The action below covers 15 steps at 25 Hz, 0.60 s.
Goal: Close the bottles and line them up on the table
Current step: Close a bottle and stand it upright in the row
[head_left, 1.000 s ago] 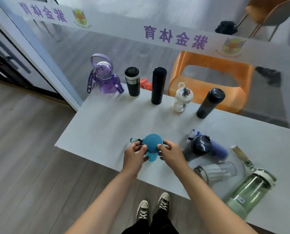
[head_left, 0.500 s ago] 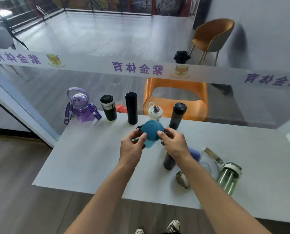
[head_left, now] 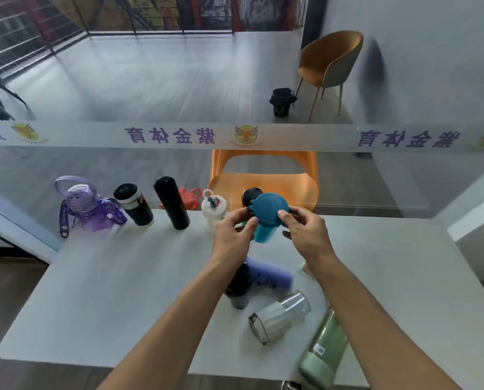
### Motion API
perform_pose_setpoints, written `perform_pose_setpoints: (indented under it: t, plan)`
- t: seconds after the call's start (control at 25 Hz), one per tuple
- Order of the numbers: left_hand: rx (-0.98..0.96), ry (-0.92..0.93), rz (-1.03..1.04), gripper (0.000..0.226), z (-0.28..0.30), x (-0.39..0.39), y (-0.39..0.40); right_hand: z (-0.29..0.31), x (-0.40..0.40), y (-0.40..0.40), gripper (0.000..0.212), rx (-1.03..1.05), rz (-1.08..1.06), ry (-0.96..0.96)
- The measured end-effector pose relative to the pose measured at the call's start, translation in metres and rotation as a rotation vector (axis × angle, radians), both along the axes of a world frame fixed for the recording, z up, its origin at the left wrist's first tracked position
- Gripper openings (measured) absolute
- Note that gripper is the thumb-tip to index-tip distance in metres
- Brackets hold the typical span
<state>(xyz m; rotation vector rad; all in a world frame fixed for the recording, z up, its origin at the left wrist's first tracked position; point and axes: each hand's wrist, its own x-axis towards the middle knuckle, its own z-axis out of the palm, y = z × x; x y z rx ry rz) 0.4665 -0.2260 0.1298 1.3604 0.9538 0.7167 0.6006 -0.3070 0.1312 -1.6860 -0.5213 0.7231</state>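
Note:
I hold a teal bottle [head_left: 266,218] with a round lid up above the white table [head_left: 122,291]. My left hand [head_left: 232,235] grips its left side and my right hand [head_left: 305,235] pinches its right side. Along the table's far edge stand a purple bottle with a strap [head_left: 88,209], a black and white tumbler [head_left: 133,204], a tall black flask [head_left: 171,202], a small white bottle [head_left: 212,206] and a black bottle [head_left: 247,197], partly hidden behind the teal one. Near me lie a lilac bottle with a dark cap [head_left: 263,280], a clear bottle [head_left: 280,313] and a green bottle [head_left: 325,347].
A glass wall with a printed band [head_left: 167,135] rises just behind the table. An orange chair [head_left: 266,178] sits beyond it, with a tan chair [head_left: 330,63] and a black bin [head_left: 281,101] farther back. A red object [head_left: 188,197] shows behind the flask.
Both hands have lifted the teal bottle off the table and carried it away from me toward the standing row. My head has tilted up, so more of the room shows.

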Motion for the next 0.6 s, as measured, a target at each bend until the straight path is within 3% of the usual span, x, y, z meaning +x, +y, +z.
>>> perform_pose_setpoints:
  t: [0.2, 0.6]
  plan:
    - [-0.129, 0.042, 0.008, 0.028, -0.033, 0.074, -0.005, -0.032, 0.079, 0.003, 0.011, -0.067, 0.0, 0.033]
    - [-0.275, 0.209, -0.013, 0.038, -0.073, 0.152, 0.019, -0.097, 0.159, 0.043, 0.014, -0.249, 0.022, 0.051]
